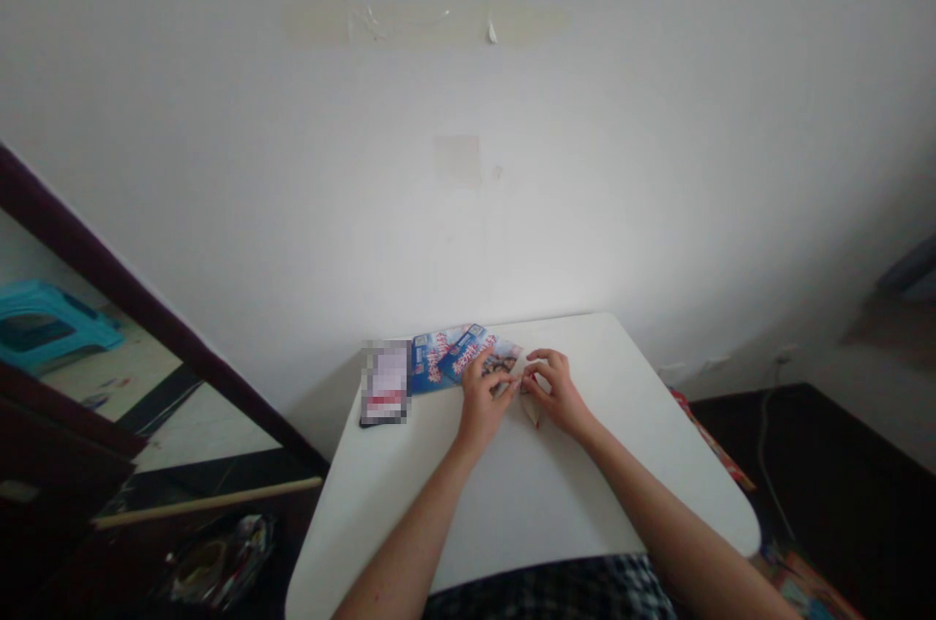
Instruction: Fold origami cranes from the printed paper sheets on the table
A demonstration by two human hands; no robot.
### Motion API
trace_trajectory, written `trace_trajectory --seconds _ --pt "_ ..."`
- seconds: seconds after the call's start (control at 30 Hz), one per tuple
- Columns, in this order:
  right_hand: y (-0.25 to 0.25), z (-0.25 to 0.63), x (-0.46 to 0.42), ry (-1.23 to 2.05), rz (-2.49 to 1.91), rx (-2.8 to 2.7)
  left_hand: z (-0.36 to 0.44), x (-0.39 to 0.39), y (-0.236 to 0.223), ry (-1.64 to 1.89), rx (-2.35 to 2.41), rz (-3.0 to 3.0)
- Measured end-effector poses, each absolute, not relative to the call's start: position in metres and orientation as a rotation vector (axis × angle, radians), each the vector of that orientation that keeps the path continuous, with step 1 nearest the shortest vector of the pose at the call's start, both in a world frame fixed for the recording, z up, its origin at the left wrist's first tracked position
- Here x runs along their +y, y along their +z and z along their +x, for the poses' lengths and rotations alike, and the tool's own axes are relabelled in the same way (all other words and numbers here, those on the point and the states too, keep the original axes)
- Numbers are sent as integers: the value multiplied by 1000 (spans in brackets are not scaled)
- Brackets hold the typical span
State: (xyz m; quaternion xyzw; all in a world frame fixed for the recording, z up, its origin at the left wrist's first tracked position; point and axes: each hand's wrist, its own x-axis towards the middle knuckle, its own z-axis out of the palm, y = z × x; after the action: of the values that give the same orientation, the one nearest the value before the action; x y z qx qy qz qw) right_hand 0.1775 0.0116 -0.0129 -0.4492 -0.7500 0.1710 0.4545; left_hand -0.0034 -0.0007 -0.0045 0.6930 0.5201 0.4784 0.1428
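Observation:
My left hand (481,398) and my right hand (557,390) meet at the far middle of a white table (526,493). Both pinch a small pale folded piece of paper (527,398) that lies between them on the tabletop. The fingers of both hands are curled on its edges. Just behind the hands lies blue printed packaging (448,355) with red and white lettering, partly under my left fingers.
A phone-like dark object (385,384), its face blurred, lies at the table's far left. The table stands against a white wall (468,162). A turquoise stool (44,320) shows at far left. Clutter and a wooden stick (205,503) lie on the dark floor left.

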Motion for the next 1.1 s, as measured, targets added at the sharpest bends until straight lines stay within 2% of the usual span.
trace_trajectory --seconds 0.43,0.67,1.1 --pt "-12 180 11 328 -1127 -1814 -10 -1 2 1466 1582 1952" --pt "-21 184 13 215 -1304 -1805 -14 -2 6 1586 1673 1880" --pt "-20 174 7 254 -1284 -1923 -11 -3 6 1591 1673 1904"
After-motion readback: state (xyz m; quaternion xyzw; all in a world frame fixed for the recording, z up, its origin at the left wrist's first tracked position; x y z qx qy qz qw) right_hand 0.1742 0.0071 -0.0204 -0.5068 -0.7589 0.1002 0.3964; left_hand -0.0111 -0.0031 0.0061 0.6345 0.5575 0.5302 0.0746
